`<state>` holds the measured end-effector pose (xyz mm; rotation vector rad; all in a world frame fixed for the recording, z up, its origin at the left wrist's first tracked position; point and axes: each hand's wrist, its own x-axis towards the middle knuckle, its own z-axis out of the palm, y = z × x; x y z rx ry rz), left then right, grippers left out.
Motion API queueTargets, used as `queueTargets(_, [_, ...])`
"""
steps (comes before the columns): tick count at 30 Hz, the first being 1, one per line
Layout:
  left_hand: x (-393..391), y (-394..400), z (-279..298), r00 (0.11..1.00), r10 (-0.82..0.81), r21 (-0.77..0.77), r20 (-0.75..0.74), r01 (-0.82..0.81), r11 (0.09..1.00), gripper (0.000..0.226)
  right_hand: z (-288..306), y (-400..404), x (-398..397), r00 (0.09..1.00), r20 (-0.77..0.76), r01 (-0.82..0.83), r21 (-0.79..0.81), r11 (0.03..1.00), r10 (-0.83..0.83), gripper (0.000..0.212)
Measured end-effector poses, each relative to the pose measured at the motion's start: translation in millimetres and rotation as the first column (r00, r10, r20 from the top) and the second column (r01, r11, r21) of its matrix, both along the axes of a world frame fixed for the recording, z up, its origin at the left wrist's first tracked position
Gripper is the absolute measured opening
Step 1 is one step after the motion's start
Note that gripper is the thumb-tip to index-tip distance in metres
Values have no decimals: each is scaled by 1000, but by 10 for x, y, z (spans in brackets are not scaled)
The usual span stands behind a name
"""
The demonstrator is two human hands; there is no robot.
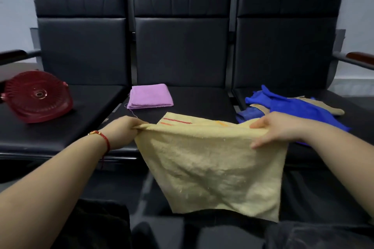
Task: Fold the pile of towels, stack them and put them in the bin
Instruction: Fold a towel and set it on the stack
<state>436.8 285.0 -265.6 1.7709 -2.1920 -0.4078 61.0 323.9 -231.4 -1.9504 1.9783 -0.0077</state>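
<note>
A yellow towel with red and orange stripes hangs in front of the middle seat, held up by its top edge. My left hand grips the towel's left corner. My right hand pinches the right corner between thumb and fingers. A folded pink towel lies on the middle seat behind the yellow one. On the right seat sits a loose pile with a bright blue towel, a beige towel and a darker blue one. The red bin lies tipped on the left seat.
Three joined black chairs with tall backs fill the view. Armrests stick out at the far left and far right. My dark-trousered legs show at the bottom edge.
</note>
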Motion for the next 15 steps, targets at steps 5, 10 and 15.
queueTargets(5, [50,72,96,988,84,-51,-133,-92,994,16,-21,78,-57,986,-162,-59,-78,995,45,13])
queueTargets(10, [86,169,233,916,143,-152,-376,-213,965,24,124,201,-213,993,104,79,-270,960,-53,25])
queueTargets(15, [139,256,362,652,91,-9,-753,-147,989,34,309,298,-229,477,873,281,-40,959,-103,30])
